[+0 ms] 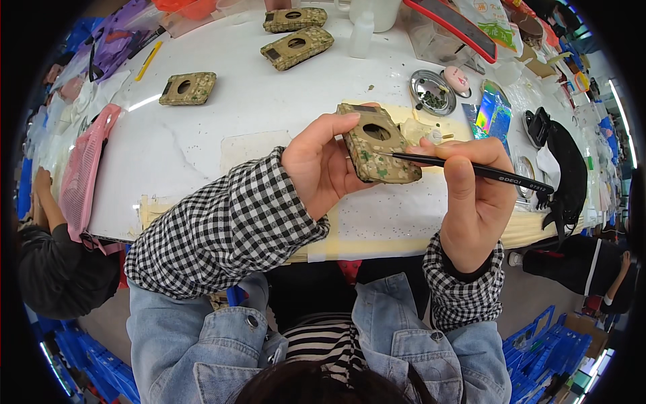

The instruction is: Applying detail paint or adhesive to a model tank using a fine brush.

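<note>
My left hand holds up a camouflage-patterned model tank hull, tilted, with a round hole in its top. Its thumb lies on one edge and the fingers are behind and below. Pinched in my right hand are slim black tweezers. Their fine tip touches or hovers just over the hull's top face, near a green patch; I cannot tell which. Beyond them on the table sits a round metal dish with small dark green pieces in it.
More camouflage hulls rest at the far side of the white table. A white bottle, a red-edged phone and a yellow pen lie further back. A pink mesh bag and another person's arm are at left.
</note>
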`<state>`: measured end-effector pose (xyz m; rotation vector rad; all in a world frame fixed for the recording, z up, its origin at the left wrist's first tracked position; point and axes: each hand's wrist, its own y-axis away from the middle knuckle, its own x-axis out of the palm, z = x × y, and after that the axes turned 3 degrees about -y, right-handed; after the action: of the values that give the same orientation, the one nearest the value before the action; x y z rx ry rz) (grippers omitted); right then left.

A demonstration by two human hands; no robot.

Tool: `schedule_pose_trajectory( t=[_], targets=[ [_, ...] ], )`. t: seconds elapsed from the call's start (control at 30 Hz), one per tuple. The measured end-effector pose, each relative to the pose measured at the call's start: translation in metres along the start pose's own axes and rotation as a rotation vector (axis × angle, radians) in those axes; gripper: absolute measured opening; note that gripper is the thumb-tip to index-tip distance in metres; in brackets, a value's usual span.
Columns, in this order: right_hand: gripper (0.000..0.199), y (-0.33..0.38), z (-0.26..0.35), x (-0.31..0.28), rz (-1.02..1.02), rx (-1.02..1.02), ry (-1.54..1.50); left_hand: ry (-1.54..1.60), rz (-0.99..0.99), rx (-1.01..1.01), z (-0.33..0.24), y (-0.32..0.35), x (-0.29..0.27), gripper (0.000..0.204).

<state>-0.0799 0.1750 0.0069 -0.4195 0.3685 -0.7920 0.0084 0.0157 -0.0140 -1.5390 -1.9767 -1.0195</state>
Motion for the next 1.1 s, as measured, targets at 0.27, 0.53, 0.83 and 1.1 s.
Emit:
schedule_pose_trajectory(
  t=[0.27, 0.53, 0.83, 1.1],
  targets=[
    [0.018, 0.0, 0.002, 0.002, -0.005, 0.019, -0.059, 0.002, 0.011, 0.002, 0.001, -0.001, -0.002, 0.049],
    [0.013, -0.001, -0.008, -0.016, -0.24, -0.066, -0.289, 0.044, 0.019, 0.005, 0.001, -0.002, -0.003, 0.05],
    [0.006, -0.006, -0.022, -0.042, -0.177, -0.204, 0.768, 0.081, 0.027, 0.011, 0.002, -0.002, -0.009, 0.05],
    [0.013, -0.011, -0.037, -0.038, -0.093, -0.255, 0.78, 0.082, 0.027, 0.001, 0.001, -0.003, -0.006, 0.05]
  ],
)
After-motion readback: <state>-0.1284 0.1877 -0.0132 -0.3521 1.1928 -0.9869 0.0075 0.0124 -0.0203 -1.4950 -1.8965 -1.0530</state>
